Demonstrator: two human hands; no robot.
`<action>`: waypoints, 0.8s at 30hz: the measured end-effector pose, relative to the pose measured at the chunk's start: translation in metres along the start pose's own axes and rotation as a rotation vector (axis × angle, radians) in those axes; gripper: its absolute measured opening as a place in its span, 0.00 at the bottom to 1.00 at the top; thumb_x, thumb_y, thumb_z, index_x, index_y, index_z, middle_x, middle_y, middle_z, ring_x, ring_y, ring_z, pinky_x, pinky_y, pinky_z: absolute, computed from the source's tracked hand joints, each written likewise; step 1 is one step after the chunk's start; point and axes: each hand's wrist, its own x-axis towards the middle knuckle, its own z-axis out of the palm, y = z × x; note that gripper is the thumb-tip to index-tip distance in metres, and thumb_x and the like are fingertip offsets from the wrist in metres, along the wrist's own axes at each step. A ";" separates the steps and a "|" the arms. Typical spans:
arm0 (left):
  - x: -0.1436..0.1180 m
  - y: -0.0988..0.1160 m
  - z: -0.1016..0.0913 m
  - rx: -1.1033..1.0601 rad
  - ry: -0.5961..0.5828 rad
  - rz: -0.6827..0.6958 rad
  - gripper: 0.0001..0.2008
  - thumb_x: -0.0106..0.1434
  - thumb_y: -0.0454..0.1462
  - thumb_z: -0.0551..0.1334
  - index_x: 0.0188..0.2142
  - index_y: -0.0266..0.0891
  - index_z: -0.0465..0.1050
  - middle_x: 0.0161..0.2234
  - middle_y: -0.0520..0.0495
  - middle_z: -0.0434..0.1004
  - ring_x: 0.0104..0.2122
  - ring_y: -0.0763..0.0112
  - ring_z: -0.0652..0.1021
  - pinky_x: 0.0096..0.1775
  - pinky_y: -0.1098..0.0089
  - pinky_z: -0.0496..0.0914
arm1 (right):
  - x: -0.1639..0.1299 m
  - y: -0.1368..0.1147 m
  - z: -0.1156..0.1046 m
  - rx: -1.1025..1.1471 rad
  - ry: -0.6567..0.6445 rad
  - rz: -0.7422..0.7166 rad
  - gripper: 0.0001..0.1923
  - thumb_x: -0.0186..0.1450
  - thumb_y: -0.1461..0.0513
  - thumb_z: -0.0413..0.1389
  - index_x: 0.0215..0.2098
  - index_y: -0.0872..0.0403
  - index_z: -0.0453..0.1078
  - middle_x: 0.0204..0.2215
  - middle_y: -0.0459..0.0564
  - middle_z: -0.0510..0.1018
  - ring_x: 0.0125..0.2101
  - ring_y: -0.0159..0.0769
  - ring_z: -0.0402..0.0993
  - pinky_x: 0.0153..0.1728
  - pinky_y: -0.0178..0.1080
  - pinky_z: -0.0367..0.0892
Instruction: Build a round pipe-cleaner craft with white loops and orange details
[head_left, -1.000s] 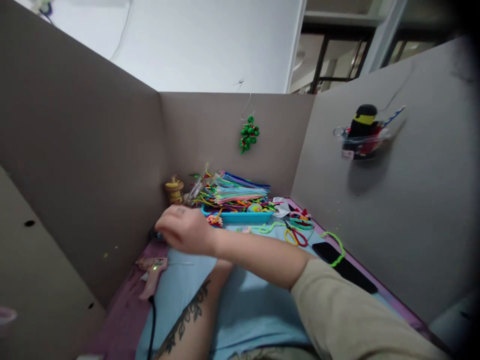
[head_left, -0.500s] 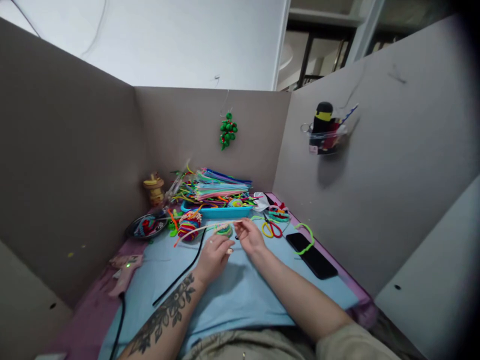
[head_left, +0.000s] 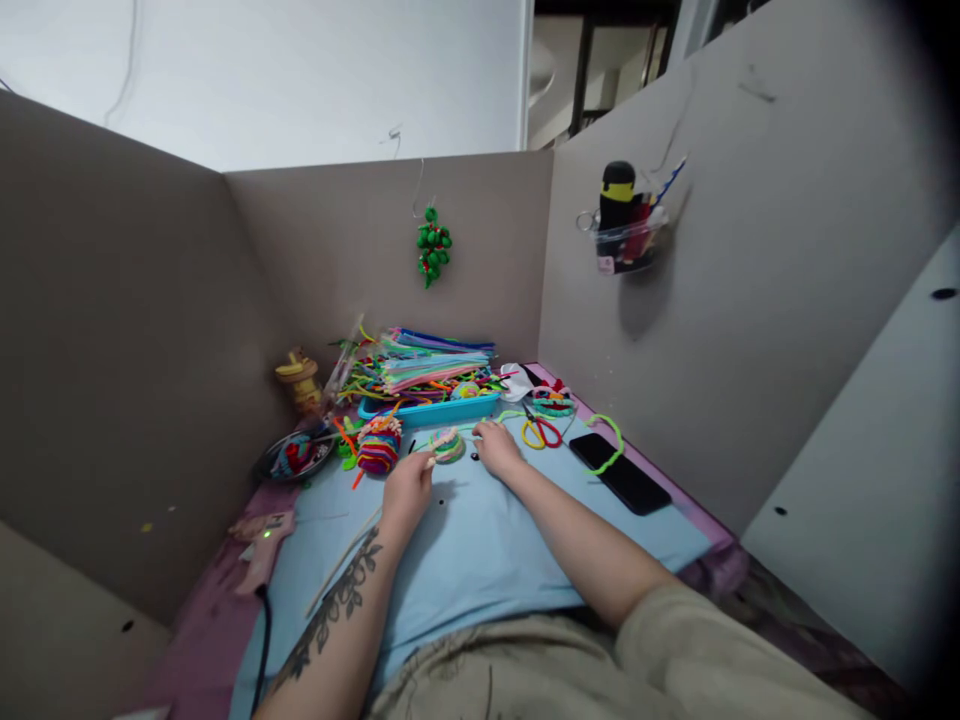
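One pale fuzzy stem [head_left: 341,565] slants over the blue cloth [head_left: 517,560] on the tabletop [head_left: 199,650], its long axis running from the near left up and rightward, with the far end lost behind the left wrist. The left hand [head_left: 407,492] is curled in on itself, palm turned inward, thumb and forefinger pinching a small pale piece [head_left: 430,462]; whether that belongs to the stem I cannot tell. The right hand [head_left: 498,450] lies low, back up and fingers bent, its tips at the far side; whether they grip anything is unclear. Between the hands sits a pastel ball [head_left: 448,446], with a black bead [head_left: 475,457] just beside the right hand.

Half a second ago, a pale strand arched across both hands, which were close together; now they are apart, with the ball in the gap. A long black stem showed on the cloth then; now only a short dark tip [head_left: 412,446] is visible near the ball.

Farther out, a striped woolly shape [head_left: 379,447] stands left of the ball, with a bowl [head_left: 271,470] beyond it and a pink glue gun [head_left: 264,560] nearer the person. Scissors [head_left: 537,422] and a phone [head_left: 630,483] lie to the right. Behind, a blue tray [head_left: 442,410] carries a heap of coloured stems [head_left: 439,372].
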 end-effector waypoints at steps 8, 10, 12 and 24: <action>0.003 -0.005 -0.003 -0.143 0.041 -0.109 0.14 0.59 0.36 0.54 0.42 0.40 0.74 0.35 0.44 0.77 0.35 0.66 0.75 0.37 0.69 0.67 | 0.001 0.003 -0.010 -0.167 -0.055 0.116 0.10 0.60 0.67 0.50 0.39 0.56 0.70 0.37 0.58 0.73 0.41 0.43 0.67 0.38 0.39 0.59; 0.004 -0.008 -0.004 -0.195 0.087 -0.167 0.13 0.58 0.38 0.55 0.38 0.39 0.75 0.34 0.44 0.77 0.35 0.65 0.75 0.37 0.68 0.68 | -0.003 0.001 -0.015 -0.080 0.026 0.112 0.12 0.60 0.68 0.48 0.40 0.56 0.69 0.38 0.57 0.72 0.39 0.41 0.68 0.37 0.38 0.60; 0.006 -0.011 -0.003 -0.272 0.130 -0.234 0.12 0.56 0.40 0.56 0.35 0.38 0.76 0.33 0.45 0.77 0.35 0.64 0.75 0.37 0.68 0.68 | -0.011 -0.004 -0.019 0.127 0.131 0.023 0.12 0.61 0.67 0.47 0.41 0.55 0.69 0.37 0.54 0.72 0.36 0.37 0.69 0.36 0.36 0.62; 0.006 0.001 0.002 -0.636 0.008 -0.305 0.11 0.49 0.35 0.58 0.31 0.34 0.76 0.31 0.45 0.77 0.25 0.72 0.73 0.29 0.72 0.69 | -0.043 -0.047 -0.008 0.803 0.128 -0.315 0.15 0.59 0.64 0.53 0.45 0.51 0.69 0.30 0.48 0.72 0.29 0.32 0.67 0.32 0.34 0.65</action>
